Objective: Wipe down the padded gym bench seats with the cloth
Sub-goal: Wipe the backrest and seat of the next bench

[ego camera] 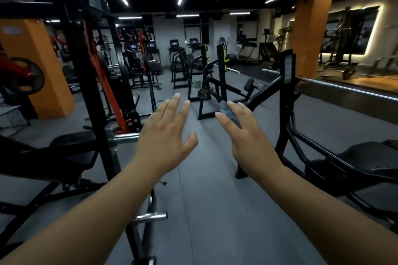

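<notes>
Cloth (pixel 228 112) sits pinched under the right hand (pixel 247 135); left hand (pixel 165 133) is spread, holding nothing; padded bench seat (pixel 370 155) lies at four o'clock, right hand nearer

My left hand (pixel 165 137), my right hand (pixel 249 140): both bare, only backs show. Fingers (pixel 172 105) long, slim, tapering toward tips. Nails (pixel 177 94) short, trimmed, pale, slight sheen. Left thumb (pixel 190 141) broad at base, narrowing to rounded tip. Left forearm (pixel 97 211), right forearm (pixel 323 204) bare from wrist to frame edge, smooth, slender at wrist, widening toward bottom corners under wide lens.
</notes>
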